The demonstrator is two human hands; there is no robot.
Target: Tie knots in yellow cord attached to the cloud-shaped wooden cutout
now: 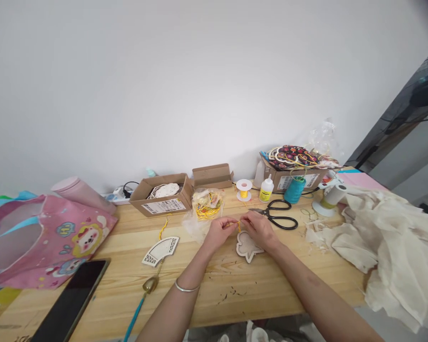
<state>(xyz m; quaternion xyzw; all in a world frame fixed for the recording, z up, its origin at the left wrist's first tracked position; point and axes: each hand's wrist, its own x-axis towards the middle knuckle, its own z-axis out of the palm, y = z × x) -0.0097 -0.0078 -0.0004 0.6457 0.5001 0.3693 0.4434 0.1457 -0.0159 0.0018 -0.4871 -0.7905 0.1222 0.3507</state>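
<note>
Both hands work at a yellow cord (239,226) above a pale wooden flower-shaped piece (248,247), which lies on the table. My left hand (219,232) pinches the cord from the left, its thumb and fingers together. From the right, my right hand (258,230) is closed on the same cord, and its forearm partly covers the wooden piece. Just beyond the right hand lie black-handled scissors (283,221). A fan-shaped wooden piece (162,251) with a yellow cord loop rests to the left, with a teal tassel (135,317) below it.
At the back stand a cardboard box (160,209), a bag of yellow cords (209,206), a thread spool (243,190), a glue bottle (266,189) and a teal thread cone (294,191). Cream cloth (392,247) heaps at right. A phone (71,304) and pink bag (67,237) lie left.
</note>
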